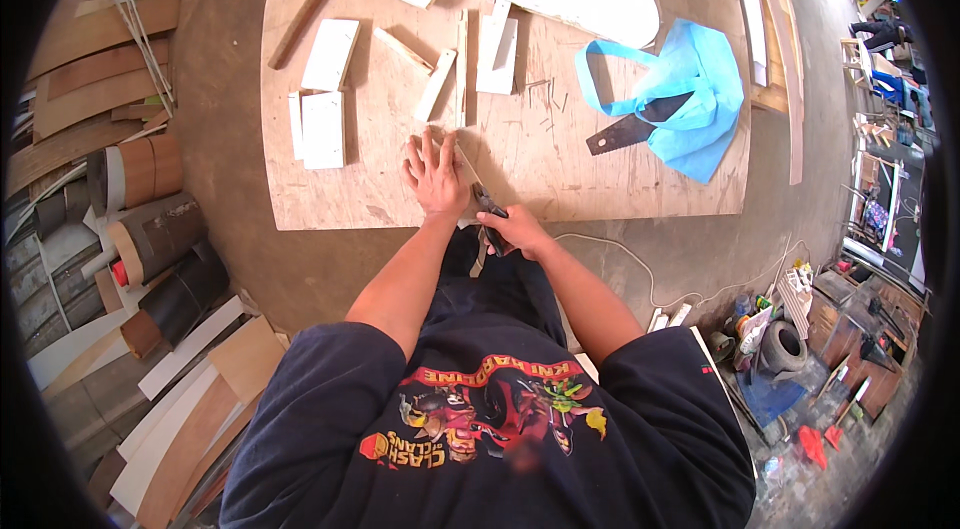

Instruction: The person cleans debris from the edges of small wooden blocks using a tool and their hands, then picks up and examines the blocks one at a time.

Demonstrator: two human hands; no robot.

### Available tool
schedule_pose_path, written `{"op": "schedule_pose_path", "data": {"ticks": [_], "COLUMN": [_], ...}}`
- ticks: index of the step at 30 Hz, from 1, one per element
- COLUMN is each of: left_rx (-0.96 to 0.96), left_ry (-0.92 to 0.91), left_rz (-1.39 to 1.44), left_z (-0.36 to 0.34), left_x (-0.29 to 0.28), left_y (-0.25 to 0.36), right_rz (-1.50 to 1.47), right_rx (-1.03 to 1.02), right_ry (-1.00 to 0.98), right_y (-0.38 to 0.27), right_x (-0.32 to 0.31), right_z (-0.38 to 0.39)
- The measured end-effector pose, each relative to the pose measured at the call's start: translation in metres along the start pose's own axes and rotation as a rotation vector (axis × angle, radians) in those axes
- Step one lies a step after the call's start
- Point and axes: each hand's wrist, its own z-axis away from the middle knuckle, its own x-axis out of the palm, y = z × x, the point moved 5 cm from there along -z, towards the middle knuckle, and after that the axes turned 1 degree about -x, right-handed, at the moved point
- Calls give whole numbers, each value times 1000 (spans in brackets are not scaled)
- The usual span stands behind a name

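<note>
My left hand (438,174) lies flat with its fingers spread, near the front edge of the wooden work table (360,194). It presses on a narrow light piece of wood (468,172), which the palm partly covers. My right hand (515,231) is closed around dark-handled pliers (486,199), whose jaws are against or beside the near end of that wood. Whether the jaws grip anything is too small to tell. Beyond my left fingertips are a thin upright strip (462,69) and a short white-faced stick (435,86).
White-faced blocks (323,131) and a hammer (318,9) lie at the table's left. Several loose nails (545,97) are right of centre, near a blue cloth bag (690,89) with a handsaw (622,136) poking out. A cable (640,264) crosses the floor. Boards (190,429) are stacked left.
</note>
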Motion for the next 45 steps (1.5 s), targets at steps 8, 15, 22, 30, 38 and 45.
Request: {"op": "schedule_pose_path", "data": {"ticks": [8, 15, 22, 30, 38, 45], "left_rx": [-8, -37, -38, -20, -23, -45], "left_ry": [-2, 9, 13, 11, 16, 18], "left_rz": [-43, -20, -23, -7, -32, -51], "left_z": [1, -3, -3, -2, -4, -2], "left_x": [7, 7, 8, 7, 7, 12], "left_y": [-1, -1, 0, -2, 2, 0], "right_rz": [-32, -7, 67, -138, -57, -76], "right_rx": [-32, -40, -31, 70, -15, -37], "right_ry": [53, 85, 65, -124, -95, 9], "right_y": [-3, -16, -17, 8, 11, 0], "right_x": [3, 3, 0, -6, -3, 0], "right_z": [5, 13, 16, -3, -10, 0]}}
